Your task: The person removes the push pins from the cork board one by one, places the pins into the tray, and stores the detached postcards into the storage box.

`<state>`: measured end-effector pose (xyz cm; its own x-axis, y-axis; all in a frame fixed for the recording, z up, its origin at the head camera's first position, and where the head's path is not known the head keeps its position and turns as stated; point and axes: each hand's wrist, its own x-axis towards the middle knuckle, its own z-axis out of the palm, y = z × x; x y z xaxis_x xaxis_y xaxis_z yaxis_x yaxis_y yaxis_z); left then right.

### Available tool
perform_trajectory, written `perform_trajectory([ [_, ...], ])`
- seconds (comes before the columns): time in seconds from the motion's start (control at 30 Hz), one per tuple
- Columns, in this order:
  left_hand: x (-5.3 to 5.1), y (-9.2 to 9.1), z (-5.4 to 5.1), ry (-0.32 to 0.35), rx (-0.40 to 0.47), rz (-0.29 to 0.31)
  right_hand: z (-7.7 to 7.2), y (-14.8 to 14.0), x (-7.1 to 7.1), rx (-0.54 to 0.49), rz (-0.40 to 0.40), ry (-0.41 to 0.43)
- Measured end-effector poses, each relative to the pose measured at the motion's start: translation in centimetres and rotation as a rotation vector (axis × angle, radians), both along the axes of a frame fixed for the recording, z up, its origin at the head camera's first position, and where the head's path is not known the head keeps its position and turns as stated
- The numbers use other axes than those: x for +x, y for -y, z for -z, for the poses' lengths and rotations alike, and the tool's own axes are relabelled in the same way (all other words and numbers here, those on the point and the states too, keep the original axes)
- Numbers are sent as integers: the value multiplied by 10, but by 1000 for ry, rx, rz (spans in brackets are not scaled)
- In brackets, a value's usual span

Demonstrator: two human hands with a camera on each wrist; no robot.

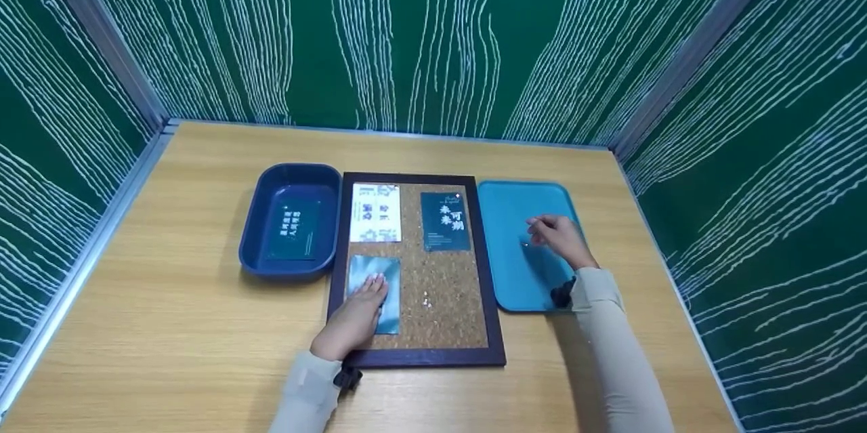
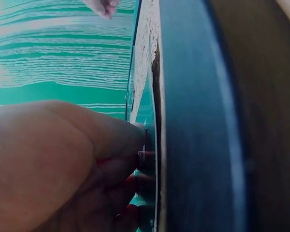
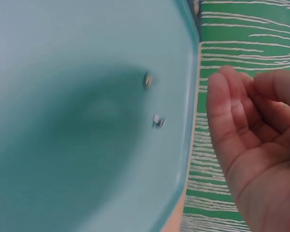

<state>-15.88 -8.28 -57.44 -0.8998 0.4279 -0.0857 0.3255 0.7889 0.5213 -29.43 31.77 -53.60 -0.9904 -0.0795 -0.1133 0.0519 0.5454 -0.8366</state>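
Note:
My left hand lies with its fingers extended on a teal card at the lower left of a framed cork board. In the left wrist view its fingertips touch the card's surface. Over the light blue tray is my right hand, raised above the tray floor. The right wrist view shows its fingers loosely bent, with nothing visible between them. Two small metallic pieces, one gold-coloured and one silvery, lie in the tray.
A white patterned card and a dark green card sit on the board's upper half. Small shiny bits are at its lower right. Left of the board, a navy bin holds a green card. Green walls enclose the table.

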Motion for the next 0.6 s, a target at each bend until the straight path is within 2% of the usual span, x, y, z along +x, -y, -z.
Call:
perform_trajectory([
  [0.17, 1, 1, 2, -33, 10, 5, -2, 18, 2, -217, 83, 73],
  [0.33, 1, 1, 3, -30, 18, 5, -5, 40, 3, -398, 143, 199],
  [0.6, 0, 1, 0, -3, 31, 15, -5, 75, 7, -571, 131, 350],
])
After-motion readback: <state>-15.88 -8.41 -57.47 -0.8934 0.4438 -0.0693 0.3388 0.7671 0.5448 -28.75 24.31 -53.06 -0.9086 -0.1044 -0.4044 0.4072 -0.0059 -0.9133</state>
